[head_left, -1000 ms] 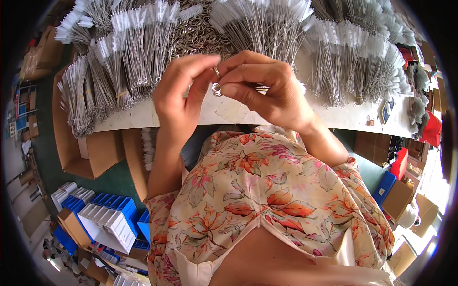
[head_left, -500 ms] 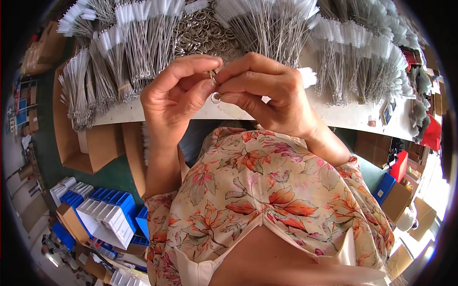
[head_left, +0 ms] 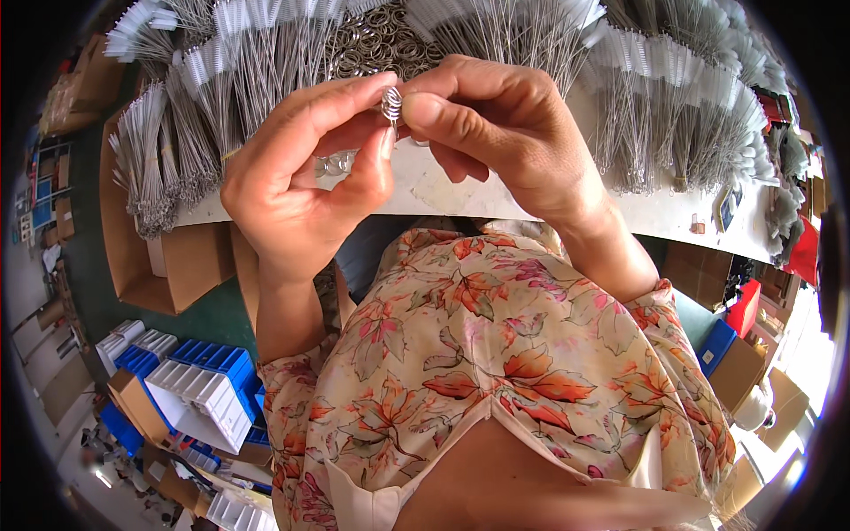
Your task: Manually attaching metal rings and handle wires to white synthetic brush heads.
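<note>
You pinch a small metal ring [head_left: 390,102] between the fingertips of both hands, your left hand [head_left: 301,177] below and left of it, your right hand [head_left: 505,133] to its right, raised above the white bench [head_left: 443,190] with its wire brushes [head_left: 646,106].

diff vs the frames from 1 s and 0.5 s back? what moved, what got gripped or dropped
Both hands rose toward the camera and closed together: the left hand and right hand now pinch the small metal ring at their fingertips, higher in view over the ring pile. A second ago the ring hung lower, over the white table edge. Nothing was let go. The bundles of wire brushes lie unchanged.
</note>
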{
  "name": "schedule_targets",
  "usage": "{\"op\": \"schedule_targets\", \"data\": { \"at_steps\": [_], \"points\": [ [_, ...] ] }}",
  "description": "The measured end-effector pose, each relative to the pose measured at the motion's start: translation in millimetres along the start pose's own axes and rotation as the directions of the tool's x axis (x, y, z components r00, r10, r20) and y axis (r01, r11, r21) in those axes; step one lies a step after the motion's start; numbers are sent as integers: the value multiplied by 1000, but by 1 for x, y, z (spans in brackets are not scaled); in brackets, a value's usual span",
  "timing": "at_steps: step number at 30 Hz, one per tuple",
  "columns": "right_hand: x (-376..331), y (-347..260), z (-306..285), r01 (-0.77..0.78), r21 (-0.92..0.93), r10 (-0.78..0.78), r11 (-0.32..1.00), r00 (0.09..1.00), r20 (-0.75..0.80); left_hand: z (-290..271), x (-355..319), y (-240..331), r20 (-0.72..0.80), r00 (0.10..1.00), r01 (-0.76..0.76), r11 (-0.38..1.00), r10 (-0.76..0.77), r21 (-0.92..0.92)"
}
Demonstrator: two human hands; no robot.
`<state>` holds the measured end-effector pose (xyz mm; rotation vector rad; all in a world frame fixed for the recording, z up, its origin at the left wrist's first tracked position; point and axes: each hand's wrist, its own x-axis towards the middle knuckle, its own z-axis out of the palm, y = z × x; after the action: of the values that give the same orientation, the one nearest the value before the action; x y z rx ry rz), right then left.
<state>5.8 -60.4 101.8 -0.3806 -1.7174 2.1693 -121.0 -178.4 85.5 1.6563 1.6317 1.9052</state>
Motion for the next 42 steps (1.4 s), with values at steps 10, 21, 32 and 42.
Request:
{"op": "schedule_targets", "data": {
  "at_steps": [10,21,32,42],
  "points": [
    [9,-13,-18,-64,-227,92,972,989,114,-12,7,-3,195,966,202,967,-171,-157],
    [-1,5,-17,-63,-112,77,992,989,126,-15,6,-9,268,907,397,870,-323,-294],
    [-25,126,-27,570,-789,-436,231,785,440,-50,56,-133,16,852,186,330,-524,926],
    [-6,46,-154,-352,-605,-244,714,685,-686,-71,50,-150,-108,854,402,512,-509,759]
  ]
}}
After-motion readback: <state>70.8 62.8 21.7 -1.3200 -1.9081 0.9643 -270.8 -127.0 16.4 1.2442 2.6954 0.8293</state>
